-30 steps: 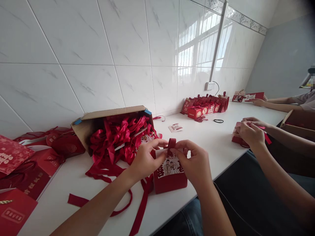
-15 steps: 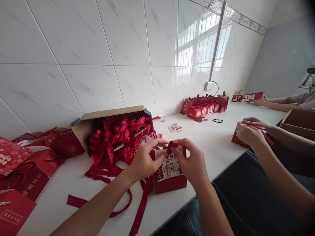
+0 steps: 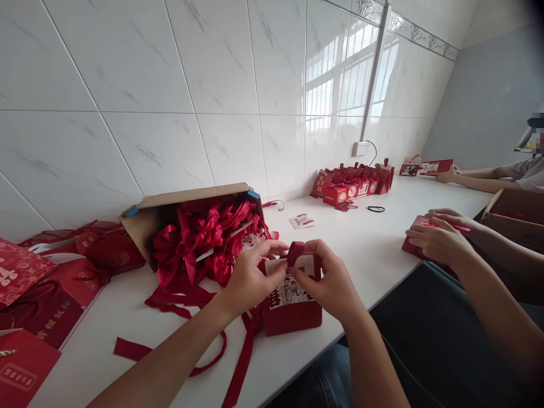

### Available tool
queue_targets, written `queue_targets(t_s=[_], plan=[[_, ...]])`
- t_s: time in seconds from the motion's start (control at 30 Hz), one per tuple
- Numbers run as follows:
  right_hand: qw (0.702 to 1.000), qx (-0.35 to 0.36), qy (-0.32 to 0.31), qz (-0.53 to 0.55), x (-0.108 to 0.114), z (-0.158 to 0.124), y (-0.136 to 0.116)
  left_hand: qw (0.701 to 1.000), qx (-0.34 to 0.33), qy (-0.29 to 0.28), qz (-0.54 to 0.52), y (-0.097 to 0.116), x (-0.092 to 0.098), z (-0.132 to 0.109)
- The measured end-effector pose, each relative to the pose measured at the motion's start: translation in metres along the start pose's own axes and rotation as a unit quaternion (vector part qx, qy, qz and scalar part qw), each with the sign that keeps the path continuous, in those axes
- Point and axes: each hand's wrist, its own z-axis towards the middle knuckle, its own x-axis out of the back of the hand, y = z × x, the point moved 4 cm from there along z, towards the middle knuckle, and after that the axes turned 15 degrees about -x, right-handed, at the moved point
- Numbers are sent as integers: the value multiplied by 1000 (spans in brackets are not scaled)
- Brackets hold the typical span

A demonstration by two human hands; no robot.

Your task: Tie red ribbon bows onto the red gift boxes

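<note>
A small red gift box (image 3: 291, 309) with a cartoon couple on its white front panel stands on the white counter (image 3: 361, 243) near its front edge. A red ribbon loop (image 3: 295, 253) rises from the box's top. My left hand (image 3: 250, 277) pinches the ribbon from the left, fingers closed. From the right, my right hand (image 3: 334, 280) pinches the same loop. More red ribbon (image 3: 238, 368) trails from under the box toward me.
A tipped cardboard carton (image 3: 170, 209) spills red ribbons behind the box. Flat red bags (image 3: 25, 317) lie at the left. Finished red boxes (image 3: 352, 184) line the wall. Another person's hands (image 3: 440, 235) hold a red box at the right; a third person's arm (image 3: 480, 178) is beyond.
My fingers have worked the ribbon loop tighter and lower over the box top. The neighbour's hands have shifted slightly on their red box.
</note>
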Motion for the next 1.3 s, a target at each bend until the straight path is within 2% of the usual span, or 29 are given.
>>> queue_targets(t_s=[0.4, 0.73, 0.97, 1.3], plan=[[1000, -10, -9, 1, -1, 1, 1, 1000, -4, 11, 10, -3, 1, 0], [998, -13, -39, 48, -3, 4, 12, 1000, -14, 22, -6, -5, 1, -1], [996, -32, -27, 80, -4, 6, 15, 1000, -22, 17, -11, -6, 1, -1], [991, -44, -34, 122, -9, 6, 13, 994, -84, -7, 64, 5, 4, 1]])
